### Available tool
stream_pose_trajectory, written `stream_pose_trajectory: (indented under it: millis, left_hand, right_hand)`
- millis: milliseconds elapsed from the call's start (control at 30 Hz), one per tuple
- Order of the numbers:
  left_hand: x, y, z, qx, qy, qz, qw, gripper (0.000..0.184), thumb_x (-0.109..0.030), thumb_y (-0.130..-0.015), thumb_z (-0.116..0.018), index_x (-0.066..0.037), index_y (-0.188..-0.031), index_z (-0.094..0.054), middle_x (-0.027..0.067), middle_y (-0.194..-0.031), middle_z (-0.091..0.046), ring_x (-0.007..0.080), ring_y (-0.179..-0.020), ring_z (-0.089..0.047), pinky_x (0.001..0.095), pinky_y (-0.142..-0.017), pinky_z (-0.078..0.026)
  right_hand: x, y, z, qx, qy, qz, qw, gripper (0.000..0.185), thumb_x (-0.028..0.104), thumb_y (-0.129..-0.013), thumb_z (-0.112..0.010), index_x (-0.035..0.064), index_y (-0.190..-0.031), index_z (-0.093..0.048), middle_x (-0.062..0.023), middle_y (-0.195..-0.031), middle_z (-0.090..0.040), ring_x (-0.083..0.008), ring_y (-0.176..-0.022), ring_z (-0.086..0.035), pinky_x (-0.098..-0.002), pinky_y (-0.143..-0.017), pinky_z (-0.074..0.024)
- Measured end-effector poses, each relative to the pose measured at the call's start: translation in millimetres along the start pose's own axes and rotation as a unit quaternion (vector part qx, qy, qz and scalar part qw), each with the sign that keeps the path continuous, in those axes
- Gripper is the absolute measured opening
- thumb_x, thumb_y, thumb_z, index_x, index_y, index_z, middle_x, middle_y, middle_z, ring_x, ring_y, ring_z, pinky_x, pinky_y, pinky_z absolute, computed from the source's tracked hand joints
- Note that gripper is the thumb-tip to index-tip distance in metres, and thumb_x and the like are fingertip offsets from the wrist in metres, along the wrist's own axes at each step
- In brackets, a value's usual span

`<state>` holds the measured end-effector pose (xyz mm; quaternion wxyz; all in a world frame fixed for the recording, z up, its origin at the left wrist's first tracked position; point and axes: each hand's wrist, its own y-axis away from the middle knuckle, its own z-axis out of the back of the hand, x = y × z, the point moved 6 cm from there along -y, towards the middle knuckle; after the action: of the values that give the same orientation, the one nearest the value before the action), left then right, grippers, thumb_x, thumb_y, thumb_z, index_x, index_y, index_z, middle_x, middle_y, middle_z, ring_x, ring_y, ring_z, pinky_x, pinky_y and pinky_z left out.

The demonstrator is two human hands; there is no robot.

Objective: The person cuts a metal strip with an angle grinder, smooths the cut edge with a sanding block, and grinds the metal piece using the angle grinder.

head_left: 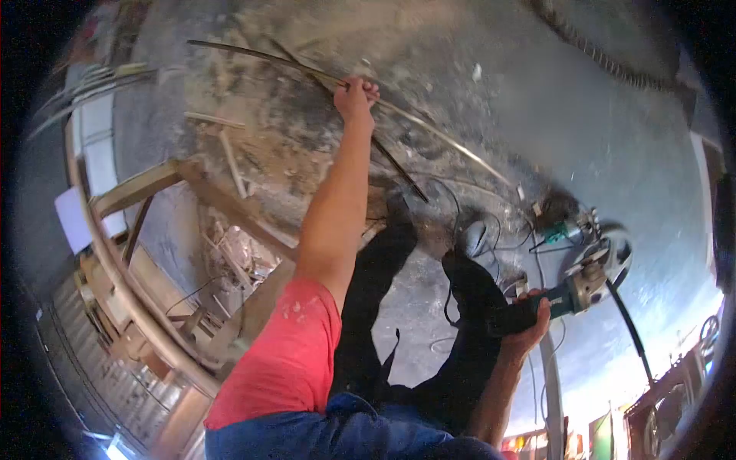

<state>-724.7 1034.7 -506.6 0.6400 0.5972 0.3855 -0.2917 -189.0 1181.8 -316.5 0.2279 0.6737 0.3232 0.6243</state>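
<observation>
My left hand (356, 98) reaches far forward at the end of a red sleeve, its fingers closed around a long thin metal bar (452, 143) just above the floor. A second, darker bar (399, 173) crosses beneath that hand at an angle. On the right, my right hand (529, 331) grips the body of an angle grinder (566, 300). The grinder's round disc and guard (616, 257) face away from me, off to the right of my legs. Whether the disc is spinning cannot be made out.
Another green power tool (557, 233) lies on the floor beyond the grinder, with loose cables (498, 230) near my feet. A wooden frame (146, 186) stands at left, and wood strips (232, 162) lie near it. A coiled, ribbed length (606, 61) lies at upper right.
</observation>
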Motion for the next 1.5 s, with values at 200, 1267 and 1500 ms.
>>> stream_pose_trajectory:
  millis: [200, 1267, 1500]
  left_hand:
    - [-327.3, 146.6, 46.1, 0.077, -0.006, -0.303, 0.95, 0.031, -0.032, -0.107, -0.057, -0.004, -0.117, -0.064, 0.0081, -0.093, -0.071, 0.0217, -0.084, -0.07, 0.0411, -0.092, -0.055]
    - [-364.1, 441.0, 416.7, 0.427, -0.454, -0.468, 0.626, 0.028, -0.012, -0.078, -0.078, -0.007, -0.105, -0.074, 0.0115, -0.11, -0.074, 0.0313, -0.103, -0.07, 0.0404, -0.092, -0.054]
    - [-347.9, 442.3, 405.4, 0.414, -0.43, -0.51, 0.619, 0.025, -0.011, -0.076, -0.08, -0.006, -0.101, -0.076, 0.0114, -0.106, -0.069, 0.0328, -0.103, -0.066, 0.0443, -0.095, -0.051]
  right_hand:
    - [119.1, 122.9, -33.1, 0.063, -0.013, 0.011, 0.998, 0.028, 0.028, -0.096, -0.07, 0.0024, -0.103, -0.064, -0.0067, -0.091, -0.067, -0.0182, -0.081, -0.067, -0.032, -0.07, -0.0577]
    - [37.4, 559.6, 49.7, 0.105, 0.003, 0.176, 0.979, 0.04, 0.04, -0.092, -0.07, 0.0014, -0.103, -0.063, -0.0107, -0.084, -0.068, -0.0207, -0.066, -0.068, -0.0341, -0.061, -0.0565]
    - [-19.6, 548.4, 11.2, 0.187, 0.075, 0.057, 0.978, 0.042, 0.039, -0.093, -0.067, 0.0022, -0.112, -0.061, -0.012, -0.089, -0.069, -0.0216, -0.072, -0.069, -0.0352, -0.064, -0.058]
